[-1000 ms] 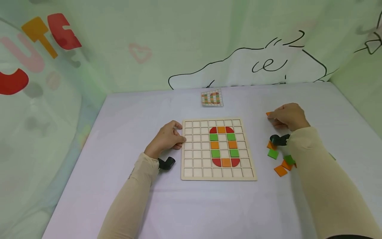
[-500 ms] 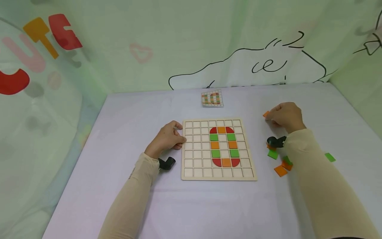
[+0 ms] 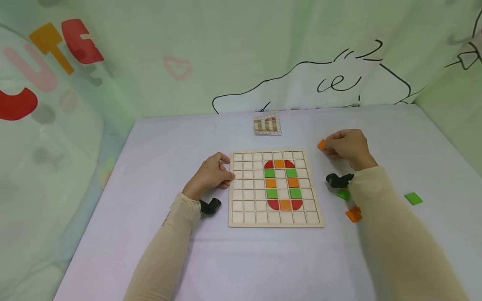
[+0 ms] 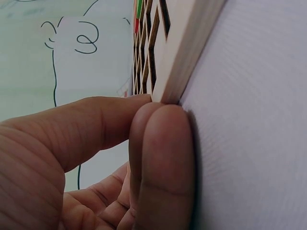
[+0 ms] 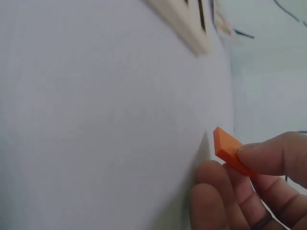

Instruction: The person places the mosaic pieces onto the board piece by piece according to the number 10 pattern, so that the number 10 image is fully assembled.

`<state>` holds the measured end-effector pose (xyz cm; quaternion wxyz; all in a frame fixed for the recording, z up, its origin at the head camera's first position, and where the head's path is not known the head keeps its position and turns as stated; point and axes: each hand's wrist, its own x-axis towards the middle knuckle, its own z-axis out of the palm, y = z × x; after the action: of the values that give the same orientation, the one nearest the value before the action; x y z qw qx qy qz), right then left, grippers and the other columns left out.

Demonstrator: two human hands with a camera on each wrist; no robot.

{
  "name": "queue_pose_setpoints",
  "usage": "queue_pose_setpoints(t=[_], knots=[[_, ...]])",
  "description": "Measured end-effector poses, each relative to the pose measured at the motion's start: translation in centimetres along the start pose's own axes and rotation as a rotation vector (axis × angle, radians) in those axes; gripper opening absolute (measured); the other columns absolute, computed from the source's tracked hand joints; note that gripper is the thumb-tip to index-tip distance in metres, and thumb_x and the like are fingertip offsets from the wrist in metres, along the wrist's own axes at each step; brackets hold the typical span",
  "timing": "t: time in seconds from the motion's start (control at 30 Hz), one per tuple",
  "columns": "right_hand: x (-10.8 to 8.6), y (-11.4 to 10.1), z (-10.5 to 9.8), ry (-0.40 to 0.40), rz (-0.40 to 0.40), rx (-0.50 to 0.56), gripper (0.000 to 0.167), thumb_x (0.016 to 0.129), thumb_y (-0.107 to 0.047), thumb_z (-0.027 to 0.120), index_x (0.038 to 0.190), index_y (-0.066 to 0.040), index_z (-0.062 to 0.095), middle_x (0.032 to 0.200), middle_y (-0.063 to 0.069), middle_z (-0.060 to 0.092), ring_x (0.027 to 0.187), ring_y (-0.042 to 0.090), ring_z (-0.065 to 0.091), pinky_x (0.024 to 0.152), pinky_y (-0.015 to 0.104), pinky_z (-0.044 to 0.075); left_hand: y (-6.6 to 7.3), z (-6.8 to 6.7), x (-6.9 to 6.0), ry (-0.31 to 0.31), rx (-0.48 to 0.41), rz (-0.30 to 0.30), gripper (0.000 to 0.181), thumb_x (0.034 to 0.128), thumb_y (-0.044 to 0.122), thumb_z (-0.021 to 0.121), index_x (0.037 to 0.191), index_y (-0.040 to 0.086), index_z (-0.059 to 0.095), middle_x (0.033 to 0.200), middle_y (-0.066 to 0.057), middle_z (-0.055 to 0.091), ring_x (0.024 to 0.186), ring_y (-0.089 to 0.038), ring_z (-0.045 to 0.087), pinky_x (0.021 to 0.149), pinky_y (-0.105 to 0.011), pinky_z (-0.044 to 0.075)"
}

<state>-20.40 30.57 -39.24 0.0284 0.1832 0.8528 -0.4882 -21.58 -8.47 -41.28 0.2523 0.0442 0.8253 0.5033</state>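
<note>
An orange square tile [image 3: 321, 144] is pinched between the thumb and fingers of my right hand [image 3: 348, 146], right of the board's far corner. In the right wrist view the orange tile [image 5: 229, 149] is tilted above the white surface. My left hand [image 3: 208, 173] holds the left rim of the wooden grid board [image 3: 276, 225]; in the left wrist view, one digit lies on the rim [image 4: 180, 62] and fingertips press its side. On the board, red rounded corner tiles [image 3: 273, 204], orange tiles and green tiles [image 3: 296, 193] form an upright ring.
A small pattern card [image 3: 268, 124] lies beyond the board. Loose green tiles [image 3: 414, 198] and orange tiles [image 3: 353, 215] lie to the right, some hidden under the right forearm [image 3: 395, 225]. A black wrist device [image 3: 337, 180] hangs from each sleeve. A printed curtain [image 3: 241, 50] stands behind the table.
My right hand has moved left toward the board with the orange tile. Its forearm now hides more of the loose tiles and uncovers the green one at far right. My left hand stays put.
</note>
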Motion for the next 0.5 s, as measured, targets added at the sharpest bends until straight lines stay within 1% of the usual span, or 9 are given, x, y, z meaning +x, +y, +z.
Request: queue_pose_setpoints(t=[0.13, 0.23, 0.33, 0.5], knots=[[-0.2, -1.0, 1.5, -0.002, 0.016, 0.027, 0.033, 0.098, -0.016, 0.066, 0.124, 0.005, 0.064, 0.103, 0.005, 0.071, 0.074, 0.008, 0.071, 0.072, 0.024, 0.063, -0.1, 0.1, 0.1, 0.001, -0.003, -0.002, 0.049, 0.0909, -0.002, 0.076, 0.134, 0.002, 0.052, 0.091, -0.011, 0.059, 0.068, -0.017, 0.066, 0.063, -0.028, 0.064], [-0.4, -2.0, 2.6, -0.026, 0.034, 0.057, 0.034, 0.1, -0.016, 0.066, 0.127, 0.004, 0.063, 0.107, 0.009, 0.07, 0.076, 0.009, 0.072, 0.072, 0.025, 0.064, 0.0, 0.1, 0.0, 0.005, -0.001, -0.001, 0.05, 0.0907, -0.002, 0.076, 0.134, 0.002, 0.051, 0.091, -0.011, 0.059, 0.068, -0.018, 0.066, 0.063, -0.029, 0.064], [-0.8, -3.0, 3.8, -0.071, 0.045, 0.089, 0.035, 0.102, -0.018, 0.065, 0.129, 0.004, 0.062, 0.105, 0.01, 0.072, 0.075, 0.011, 0.072, 0.071, 0.025, 0.064, 0.0, 0.1, 0.0, 0.008, 0.001, 0.001, 0.05, 0.0907, -0.002, 0.076, 0.134, 0.002, 0.052, 0.091, -0.011, 0.059, 0.068, -0.018, 0.066, 0.062, -0.028, 0.064], [-1.5, -4.5, 6.0, -0.183, 0.047, 0.117, 0.036, 0.104, -0.019, 0.064, 0.131, 0.004, 0.061, 0.115, 0.017, 0.068, 0.076, 0.013, 0.072, 0.072, 0.025, 0.064, 0.1, 0.1, -0.1, 0.01, 0.001, 0.002, 0.049, 0.0909, -0.002, 0.076, 0.134, 0.002, 0.052, 0.091, -0.011, 0.059, 0.068, -0.018, 0.067, 0.062, -0.028, 0.064]])
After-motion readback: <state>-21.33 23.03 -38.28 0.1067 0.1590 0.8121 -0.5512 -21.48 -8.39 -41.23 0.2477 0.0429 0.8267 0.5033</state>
